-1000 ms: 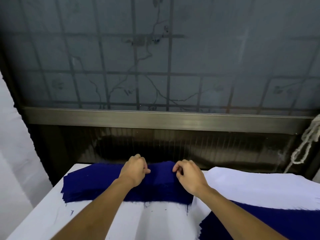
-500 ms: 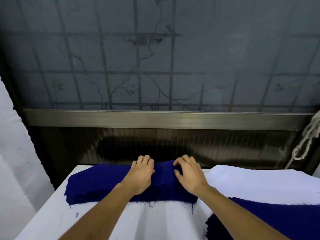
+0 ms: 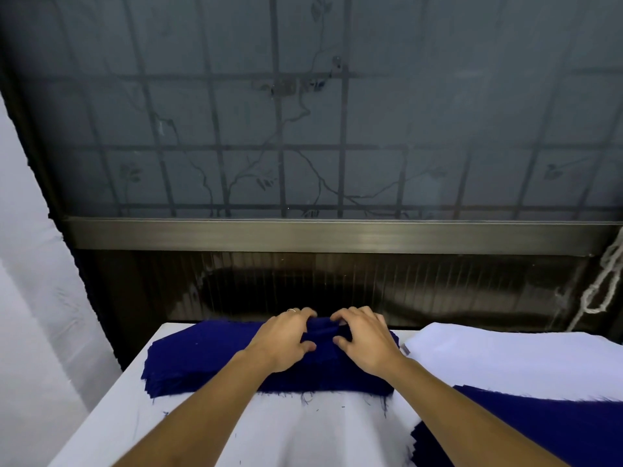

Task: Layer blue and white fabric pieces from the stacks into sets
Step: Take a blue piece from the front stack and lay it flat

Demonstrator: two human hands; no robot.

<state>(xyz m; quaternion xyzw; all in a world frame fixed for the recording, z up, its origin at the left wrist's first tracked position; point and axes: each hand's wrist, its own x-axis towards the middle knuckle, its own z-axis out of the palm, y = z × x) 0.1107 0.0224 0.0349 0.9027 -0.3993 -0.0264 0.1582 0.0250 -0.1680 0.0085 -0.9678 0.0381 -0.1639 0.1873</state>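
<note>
Left hand [image 3: 283, 338] and right hand [image 3: 369, 342] close together, fingers curled, pinching up a ridge of top blue piece [image 3: 323, 329] on frayed, slightly fanned blue fabric stack [image 3: 202, 358].

Table [image 3: 303, 429] below, far stack [image 3: 202, 358] at 12 o'clock, left hand [image 3: 283, 342] and right hand [image 3: 367, 345] side by side on its right half, second stack [image 3: 505, 358] at 2 o'clock, third stack [image 3: 539, 429] at 4 o'clock overlapping it, window [image 3: 337, 129] behind.

**Backdrop: window wall, dim light**

Frosted window [image 3: 438, 112] with a dark grille [image 3: 343, 129] and vine silhouettes behind it. Brushed metal rail [image 3: 337, 235] below, then a dark ribbed panel [image 3: 438, 284]. White sheet [image 3: 30, 264] at left, knotted rope [image 3: 603, 284] at right.
</note>
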